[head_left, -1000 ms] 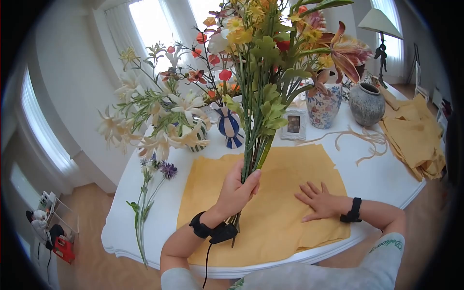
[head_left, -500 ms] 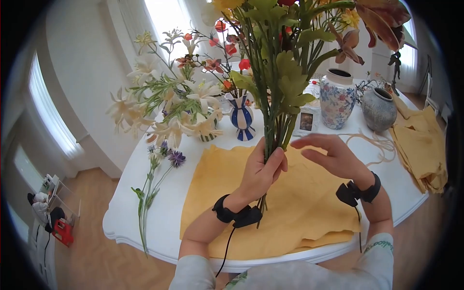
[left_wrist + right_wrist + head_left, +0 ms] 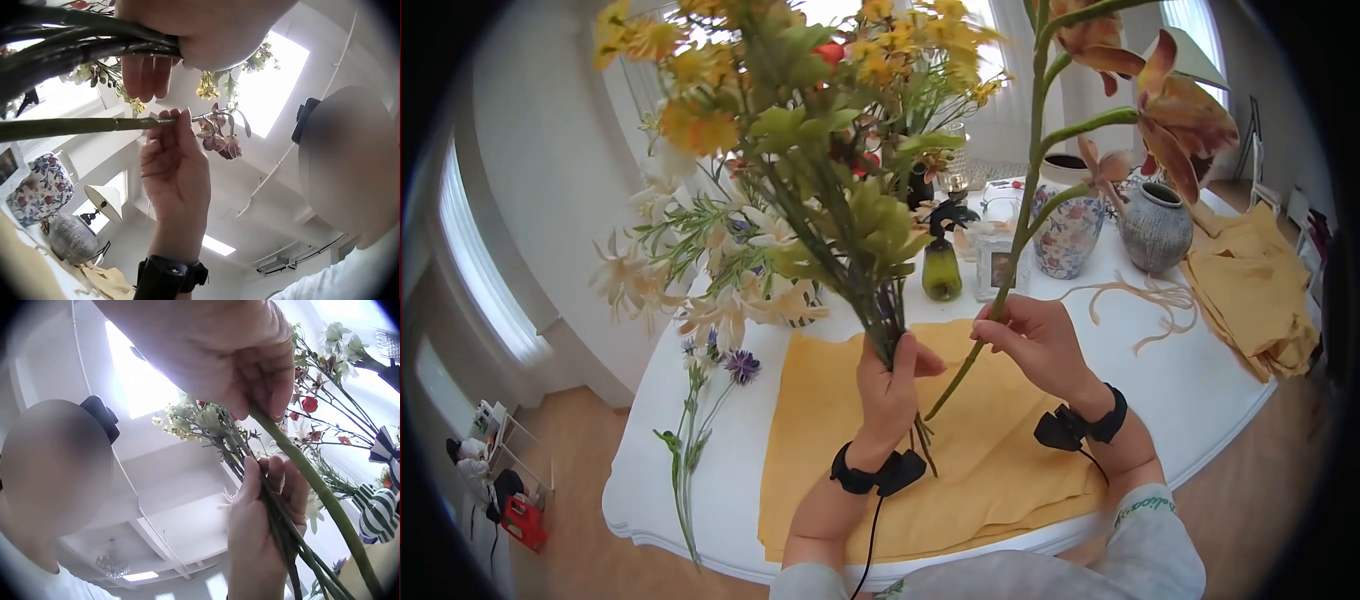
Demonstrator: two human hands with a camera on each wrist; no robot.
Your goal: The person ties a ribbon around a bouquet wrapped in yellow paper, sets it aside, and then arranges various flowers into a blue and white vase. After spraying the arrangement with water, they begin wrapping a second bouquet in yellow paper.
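The left hand (image 3: 887,392) grips a bundle of green stems (image 3: 880,310) with yellow flowers, tilted to the left. To its right, the right hand (image 3: 1040,345) pinches one thick green stem (image 3: 1022,230) bearing orange-pink orchid-like blooms (image 3: 1185,110). That stem's lower end reaches down beside the bundle's stem ends, above a yellow cloth (image 3: 990,470). In the left wrist view the right hand (image 3: 175,169) has thumb and fingertips on the stem. In the right wrist view the left hand's (image 3: 259,531) fingers curl round the bundle.
On the white table (image 3: 640,480) lie purple and white sprigs (image 3: 690,450) at left. Behind stand white lilies (image 3: 730,300), a green glass vase (image 3: 941,270), a photo frame (image 3: 1001,270), a floral vase (image 3: 1068,235) and a grey pot (image 3: 1155,230). Folded yellow cloths (image 3: 1250,290) lie right.
The right hand has risen from the cloth and taken hold of the orchid stem, which now stands apart on the right. The left hand's bundle has tilted and shifted left.
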